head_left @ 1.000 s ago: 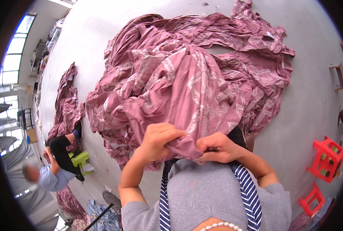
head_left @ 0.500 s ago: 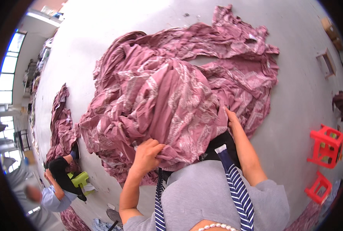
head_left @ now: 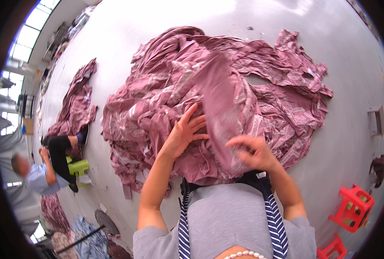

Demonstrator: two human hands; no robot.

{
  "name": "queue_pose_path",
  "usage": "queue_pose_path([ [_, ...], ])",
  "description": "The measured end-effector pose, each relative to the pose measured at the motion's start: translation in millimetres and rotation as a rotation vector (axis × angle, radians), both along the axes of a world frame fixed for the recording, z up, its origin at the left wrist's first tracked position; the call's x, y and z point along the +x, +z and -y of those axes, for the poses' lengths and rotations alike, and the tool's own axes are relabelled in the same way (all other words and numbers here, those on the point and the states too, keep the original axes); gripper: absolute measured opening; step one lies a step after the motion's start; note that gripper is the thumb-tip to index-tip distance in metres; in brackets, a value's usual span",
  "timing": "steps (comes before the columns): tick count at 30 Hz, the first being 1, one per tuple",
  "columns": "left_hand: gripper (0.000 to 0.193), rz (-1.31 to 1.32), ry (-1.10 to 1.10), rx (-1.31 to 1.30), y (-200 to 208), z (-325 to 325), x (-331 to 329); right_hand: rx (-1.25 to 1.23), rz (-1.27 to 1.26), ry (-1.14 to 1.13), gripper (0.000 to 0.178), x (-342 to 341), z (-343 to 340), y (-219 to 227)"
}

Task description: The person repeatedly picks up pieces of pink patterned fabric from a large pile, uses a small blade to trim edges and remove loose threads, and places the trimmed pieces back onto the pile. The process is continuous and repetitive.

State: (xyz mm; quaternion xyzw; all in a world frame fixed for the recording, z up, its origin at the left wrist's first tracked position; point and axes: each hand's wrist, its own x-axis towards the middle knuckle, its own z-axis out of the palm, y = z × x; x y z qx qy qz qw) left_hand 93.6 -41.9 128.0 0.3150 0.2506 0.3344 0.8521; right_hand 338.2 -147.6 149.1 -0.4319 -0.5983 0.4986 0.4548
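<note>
A big heap of crumpled mauve-pink fabric point(head_left: 157, 99) with pale printed patterns lies on the floor right in front of me. My left hand point(head_left: 185, 134) rests against its near part, fingers spread and nothing gripped. A raised flap of the same fabric point(head_left: 220, 108), smeared by motion, stands up between my hands. At the flap's lower right edge is my right hand point(head_left: 254, 154), its fingers partly curled and blurred. Whether it pinches the edge cannot be made out.
A person point(head_left: 49, 172) in light blue sits at the left on a green stool point(head_left: 79, 167), beside a smaller fabric pile point(head_left: 75, 108). Red plastic stools point(head_left: 351, 208) stand at the lower right. Blue cloth point(head_left: 90, 237) lies at the lower left.
A flap of fabric has come up, in motion, between my hands. My left hand has let go of a fold and opened farther up; my right has come inward from the heap's right side.
</note>
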Motion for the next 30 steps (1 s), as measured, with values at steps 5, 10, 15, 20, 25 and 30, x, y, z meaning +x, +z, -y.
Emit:
queue_pose_path([
  [5, 0.056, -0.167, 0.249, -0.049, -10, 4, -4, -0.171, 0.173, 0.19, 0.04, -28, 30, -32],
  [10, 0.065, -0.141, 0.255, 0.033, -11, 8, -9, -0.189, 0.209, 0.076, 0.045, -20, 28, -20],
  [15, 0.06, 0.024, 0.253, 0.052, -3, 8, -13, -0.042, 0.069, -0.323, 0.03, -22, -10, -3],
  [20, 0.044, -0.048, 0.168, 0.187, 12, 6, -13, -0.146, 0.011, -0.268, 0.026, -36, -49, 28],
  [25, 0.022, -0.346, 0.155, 0.725, 12, 10, 0, -0.153, 0.075, -0.138, 0.024, -46, -58, 17],
  [30, 0.029, -0.283, 0.156, 0.579, 36, 12, -8, -0.166, 0.012, -0.266, 0.021, -48, -57, 25],
])
